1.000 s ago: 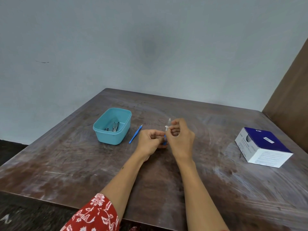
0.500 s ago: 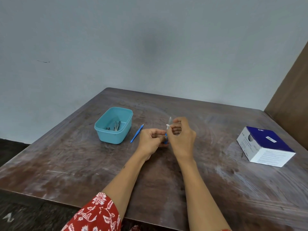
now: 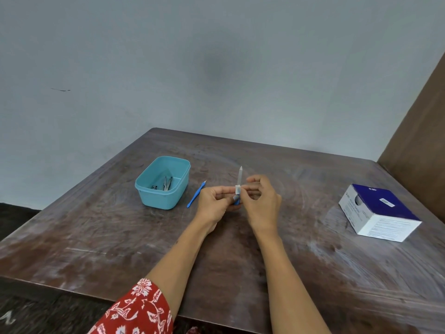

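Gripped the disposable scalpel (image 3: 237,201) upright above the table (image 3: 120,237), left hand (image 3: 213,201) curled round its blue handle, right hand (image 3: 261,203) pinching the clear blade cap (image 3: 239,179). Risked, probably, a cut on a jerky pull (blade itself unseen). Had free room: spare scalpel (image 3: 196,195) and teal tub (image 3: 163,191) just left, box (image 3: 380,210) well right, edges far

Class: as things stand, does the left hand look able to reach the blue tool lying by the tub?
Likely yes: the blue tool lies on bare table beside the left hand, though that hand grips the upright tool.
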Action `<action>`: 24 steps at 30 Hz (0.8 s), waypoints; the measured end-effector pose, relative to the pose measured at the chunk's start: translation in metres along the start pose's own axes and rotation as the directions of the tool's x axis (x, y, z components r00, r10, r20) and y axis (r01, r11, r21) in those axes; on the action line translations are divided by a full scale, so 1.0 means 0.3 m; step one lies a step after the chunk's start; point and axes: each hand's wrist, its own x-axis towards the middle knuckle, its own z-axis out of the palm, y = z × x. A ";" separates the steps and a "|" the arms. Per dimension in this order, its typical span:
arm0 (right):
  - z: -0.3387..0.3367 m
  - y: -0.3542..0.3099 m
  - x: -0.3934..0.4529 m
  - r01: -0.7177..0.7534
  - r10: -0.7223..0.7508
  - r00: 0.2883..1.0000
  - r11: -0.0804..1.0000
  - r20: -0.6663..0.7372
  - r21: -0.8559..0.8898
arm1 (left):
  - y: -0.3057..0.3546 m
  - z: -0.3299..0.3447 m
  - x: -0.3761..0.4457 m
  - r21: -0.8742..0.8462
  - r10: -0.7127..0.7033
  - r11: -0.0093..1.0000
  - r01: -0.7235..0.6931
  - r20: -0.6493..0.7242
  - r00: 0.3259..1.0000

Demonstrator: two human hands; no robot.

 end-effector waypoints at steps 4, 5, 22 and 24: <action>0.003 -0.003 -0.007 0.033 -0.031 0.999 0.998 0.045 -0.054 | 0.001 0.003 0.003 -0.009 -0.004 1.000 0.004 -0.021 1.000; 0.004 -0.004 -0.011 0.040 -0.035 0.997 0.996 0.068 -0.082 | 0.001 0.002 0.004 -0.008 -0.007 1.000 0.007 -0.034 0.999; 0.015 0.000 -0.011 0.066 -0.066 0.998 0.997 0.010 -0.043 | 0.029 0.008 -0.004 -0.178 -0.077 0.982 0.068 -0.042 0.996; 0.015 0.000 -0.008 0.063 -0.063 0.998 0.998 -0.004 -0.025 | 0.029 0.010 -0.006 -0.162 -0.083 0.984 0.075 -0.046 0.995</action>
